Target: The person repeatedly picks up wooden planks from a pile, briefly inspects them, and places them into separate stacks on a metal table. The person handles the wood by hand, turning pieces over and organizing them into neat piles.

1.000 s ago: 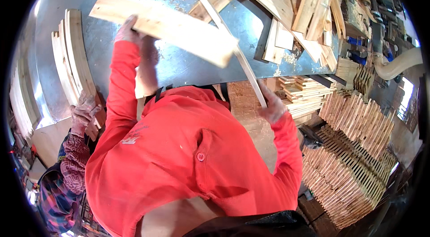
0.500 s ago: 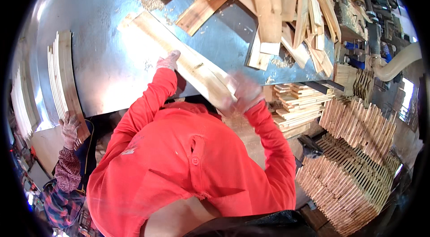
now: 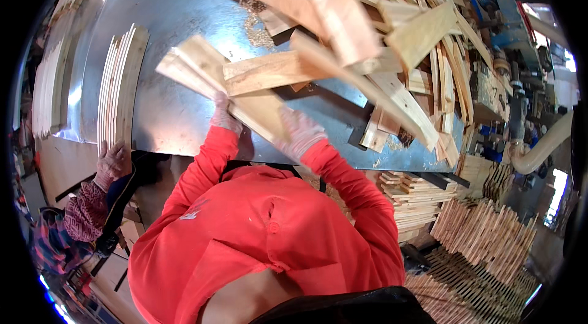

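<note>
Two or so flat, pale wooden boards (image 3: 264,114) lie slantwise between my hands, overlapping, above the near edge of the metal table. My gloved left hand (image 3: 224,116) grips their near long edge around the middle. At their near right end, my gloved right hand (image 3: 301,134) is closed over the board, its fingertips on the upper face. Another board (image 3: 272,73) lies across the top of them, pointing toward the pile. Loose boards (image 3: 337,11) in the pile beyond are blurred by motion, and one slim board (image 3: 367,91) slants down toward the right.
The metal table (image 3: 165,91) has wood shavings (image 3: 260,33) on it. At left, a co-worker's gloved hand (image 3: 111,162) touches a row of boards on edge (image 3: 119,79). Stacked boards (image 3: 407,201) and slatted stacks (image 3: 484,238) stand at lower right, near a pale hose (image 3: 545,143).
My right hand has moved left along the boards and is sharper now. Boards from the pile have shifted toward my hands, one now crossing the held boards. The whole view has shifted.
</note>
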